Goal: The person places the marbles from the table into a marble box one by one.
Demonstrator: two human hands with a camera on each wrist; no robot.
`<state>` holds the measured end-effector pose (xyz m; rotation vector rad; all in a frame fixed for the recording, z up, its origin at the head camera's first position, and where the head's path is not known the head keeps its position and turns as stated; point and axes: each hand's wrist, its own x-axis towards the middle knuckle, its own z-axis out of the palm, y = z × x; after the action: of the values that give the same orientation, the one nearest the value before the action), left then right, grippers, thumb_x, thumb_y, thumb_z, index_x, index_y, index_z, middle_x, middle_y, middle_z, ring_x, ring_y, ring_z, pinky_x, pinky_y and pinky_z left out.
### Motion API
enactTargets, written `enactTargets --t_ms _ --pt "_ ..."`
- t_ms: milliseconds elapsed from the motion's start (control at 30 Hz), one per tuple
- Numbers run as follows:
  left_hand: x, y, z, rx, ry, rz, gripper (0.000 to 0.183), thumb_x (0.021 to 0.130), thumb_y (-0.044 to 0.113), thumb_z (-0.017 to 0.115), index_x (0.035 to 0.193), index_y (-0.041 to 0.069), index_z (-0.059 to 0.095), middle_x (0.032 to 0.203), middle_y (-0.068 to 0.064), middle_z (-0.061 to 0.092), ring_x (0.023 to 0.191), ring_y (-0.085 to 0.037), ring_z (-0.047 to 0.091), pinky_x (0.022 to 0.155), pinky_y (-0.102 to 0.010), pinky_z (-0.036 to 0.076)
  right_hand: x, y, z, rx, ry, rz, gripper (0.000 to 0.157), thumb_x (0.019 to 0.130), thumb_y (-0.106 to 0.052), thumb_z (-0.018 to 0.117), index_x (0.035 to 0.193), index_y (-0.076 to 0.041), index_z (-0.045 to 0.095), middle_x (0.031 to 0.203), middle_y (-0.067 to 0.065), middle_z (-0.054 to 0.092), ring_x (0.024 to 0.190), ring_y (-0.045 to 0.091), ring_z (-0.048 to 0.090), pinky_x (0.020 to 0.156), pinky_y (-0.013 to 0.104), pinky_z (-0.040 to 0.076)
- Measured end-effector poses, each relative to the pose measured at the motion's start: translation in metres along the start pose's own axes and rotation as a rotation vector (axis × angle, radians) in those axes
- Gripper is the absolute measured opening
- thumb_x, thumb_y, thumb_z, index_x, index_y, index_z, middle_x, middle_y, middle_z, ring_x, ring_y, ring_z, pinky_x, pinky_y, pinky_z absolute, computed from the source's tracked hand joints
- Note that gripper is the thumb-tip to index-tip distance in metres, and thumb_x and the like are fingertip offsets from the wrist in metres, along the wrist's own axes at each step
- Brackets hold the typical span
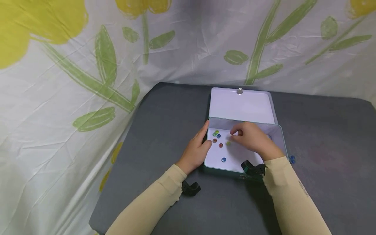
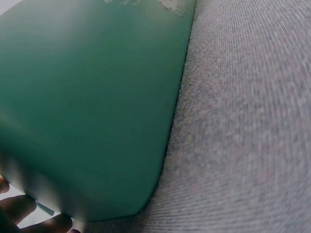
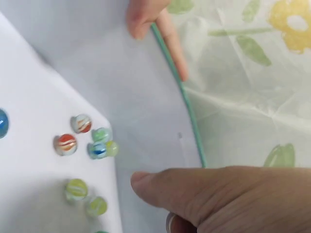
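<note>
A green metal box with a white inside stands on the dark table, its lid folded back. My left hand holds the left wall, thumb over the rim and fingers along the outside. Above the box floor my right hand hovers with bent fingers, a gap showing between thumb and forefinger. Below its thumb lies a yellow-green marble. Several more glass marbles rest inside, among them an orange-striped marble, a blue-striped marble and, nearer the front, a blue marble. My right palm is hidden.
Just outside the box's right wall sit a few blue marbles. A metal clasp is on the lid's far edge. Behind the table hangs a white flower-print cloth, which also runs down the left side.
</note>
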<state>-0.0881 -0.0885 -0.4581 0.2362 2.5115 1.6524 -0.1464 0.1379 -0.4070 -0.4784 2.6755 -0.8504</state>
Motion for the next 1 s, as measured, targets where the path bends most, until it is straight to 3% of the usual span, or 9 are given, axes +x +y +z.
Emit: enactTargets --t_ms 267,500,767,1000 --pt "0.0 -0.002 0.001 0.009 -0.004 -0.009 0.069 0.107 0.023 0.044 0.17 0.033 0.018 0.17 0.02 0.02 0.157 -0.005 0.02 0.126 -0.044 0.025 -0.013 -0.005 -0.01 -0.001 0.04 0.013 0.02 0.097 -0.015 0.073 0.109 0.0 0.077 0.07 0.004 0.055 0.062 0.02 0.048 0.059 0.035 0.04" --pt "0.001 -0.002 0.001 0.007 0.0 -0.013 0.069 0.107 0.023 0.045 0.169 0.036 0.018 0.17 0.021 0.02 0.156 -0.004 0.02 0.126 -0.044 0.025 -0.027 -0.005 -0.022 -0.035 0.128 0.004 0.023 0.098 -0.016 0.072 0.112 0.002 0.076 0.07 0.004 0.057 0.062 0.02 0.049 0.057 0.035 0.04" --pt "0.001 0.001 0.002 -0.007 0.011 -0.022 0.07 0.105 0.022 0.044 0.169 0.038 0.019 0.17 0.021 0.021 0.157 -0.005 0.021 0.126 -0.046 0.025 -0.044 0.005 -0.039 -0.039 0.178 0.062 0.03 0.1 -0.023 0.07 0.118 0.0 0.075 0.076 0.005 0.063 0.063 0.021 0.051 0.057 0.036 0.041" --pt "0.001 0.001 0.003 -0.006 0.01 -0.033 0.07 0.105 0.022 0.045 0.17 0.033 0.02 0.171 0.018 0.023 0.157 -0.007 0.021 0.127 -0.046 0.024 -0.058 0.016 -0.044 -0.033 0.181 0.119 0.034 0.101 -0.028 0.068 0.122 -0.002 0.074 0.069 0.003 0.055 0.061 0.021 0.048 0.056 0.035 0.038"
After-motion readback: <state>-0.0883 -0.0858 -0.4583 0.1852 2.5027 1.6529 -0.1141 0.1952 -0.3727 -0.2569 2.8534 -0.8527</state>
